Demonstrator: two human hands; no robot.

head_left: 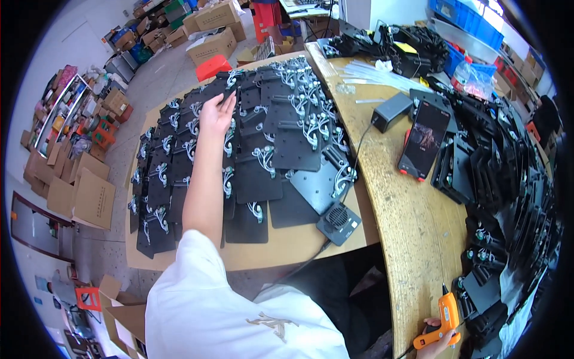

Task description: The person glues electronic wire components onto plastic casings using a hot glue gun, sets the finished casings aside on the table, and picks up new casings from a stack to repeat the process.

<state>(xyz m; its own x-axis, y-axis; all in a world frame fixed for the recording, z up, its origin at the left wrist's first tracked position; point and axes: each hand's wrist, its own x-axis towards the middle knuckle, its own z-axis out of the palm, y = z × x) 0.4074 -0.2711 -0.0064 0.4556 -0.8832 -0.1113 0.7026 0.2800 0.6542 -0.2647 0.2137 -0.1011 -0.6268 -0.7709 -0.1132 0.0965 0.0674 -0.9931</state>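
My left arm reaches out over rows of flat black plates [258, 180] with white wires and small connectors on them. The left hand [219, 113] is at the far part of these rows, fingers stretched and apart, with nothing seen in it. Whether it touches a plate I cannot tell. At the lower right, my right hand [441, 347] is wrapped round the handle of an orange hot glue gun [447, 317]. Its nozzle points up and away, over the wooden bench. Part of the right hand is cut off by the lower edge.
A small black fan-like box [339, 222] with a cable lies at the cardboard's near right corner. On the wooden bench [412, 239] are a phone [426, 139] on a red stand, a black adapter [392, 112], clear glue sticks [376, 76] and stacked black parts [508, 161].
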